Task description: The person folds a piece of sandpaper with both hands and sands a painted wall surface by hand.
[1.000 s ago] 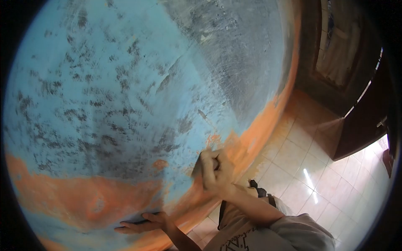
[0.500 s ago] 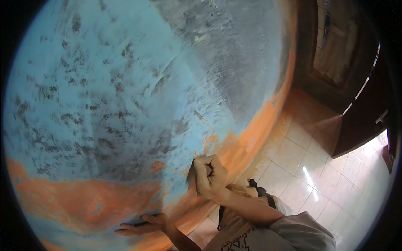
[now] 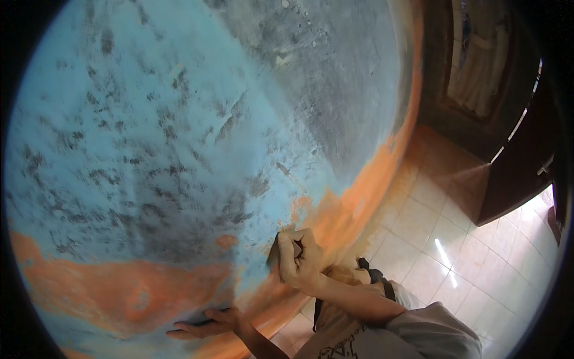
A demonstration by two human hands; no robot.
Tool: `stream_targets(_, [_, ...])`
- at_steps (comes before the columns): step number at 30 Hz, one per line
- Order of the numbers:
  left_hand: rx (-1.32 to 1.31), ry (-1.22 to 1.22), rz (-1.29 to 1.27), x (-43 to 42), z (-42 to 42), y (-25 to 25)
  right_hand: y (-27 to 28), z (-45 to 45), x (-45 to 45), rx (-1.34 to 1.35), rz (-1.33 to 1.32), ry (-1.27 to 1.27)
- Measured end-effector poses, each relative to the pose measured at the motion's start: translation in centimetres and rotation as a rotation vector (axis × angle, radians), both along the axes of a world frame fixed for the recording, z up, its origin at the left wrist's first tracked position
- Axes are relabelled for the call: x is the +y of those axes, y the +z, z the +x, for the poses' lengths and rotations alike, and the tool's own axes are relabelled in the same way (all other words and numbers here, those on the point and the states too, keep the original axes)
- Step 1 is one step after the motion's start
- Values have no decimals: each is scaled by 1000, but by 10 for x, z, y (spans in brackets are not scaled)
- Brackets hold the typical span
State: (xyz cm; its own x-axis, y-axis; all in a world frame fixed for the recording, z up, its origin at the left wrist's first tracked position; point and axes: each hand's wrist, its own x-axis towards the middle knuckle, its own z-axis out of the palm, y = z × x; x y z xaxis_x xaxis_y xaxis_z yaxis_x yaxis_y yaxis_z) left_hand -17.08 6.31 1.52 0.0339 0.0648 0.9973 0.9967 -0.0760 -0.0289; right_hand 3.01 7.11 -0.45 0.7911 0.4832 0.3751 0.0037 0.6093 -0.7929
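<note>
A large surface [image 3: 137,149] fills the left and middle of the view, with light blue, grey and orange areas and many dark scuffed marks. My right hand [image 3: 299,260] is closed in a pinch against it, near the border of blue and orange. Whatever lies between its fingers is too hidden to name. Lower down, my left hand [image 3: 209,323] rests on the surface with its fingers spread and holds nothing.
Light floor tiles [image 3: 421,224] lie at the right, stained orange near the surface's edge. A dark brown door [image 3: 517,173] stands at the far right. Above it is a framed opening with a pale curtain [image 3: 475,72]. My clothed body is at the bottom.
My right hand has moved slightly down and left along the surface, still closed. My left hand has stayed almost in place. The view has shifted a little.
</note>
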Motion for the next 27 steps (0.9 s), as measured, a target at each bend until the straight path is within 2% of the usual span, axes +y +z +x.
stream_targets(3, [2, -20, -5, 0, 0, -2, 2, 9, 1, -84, 8, -101])
stream_targets(5, [15, -32, 6, -4, -3, 0, 11, 8, -7, 78, -31, 60])
stream_targets(11, [-14, -34, -19, -2, 3, -2, 15, 15, -5, -59, -8, -48])
stream_targets(14, [-77, -105, 58, -2, 0, 0, 2, 3, -8, 66, -39, 65])
stream_targets(18, [-36, -40, 45, 1, -1, -3, 3, 8, -3, -98, -16, -80])
stream_targets(21, [-25, 5, 32, -5, -1, 4, 15, 10, -9, 74, -74, 2])
stream_targets(24, [-51, -7, 41, 0, -2, -6, -1, 1, -7, 10, -34, 21])
stream_targets(27, [-55, -59, 37, 1, 5, 1, 10, 10, -7, -110, -26, -70])
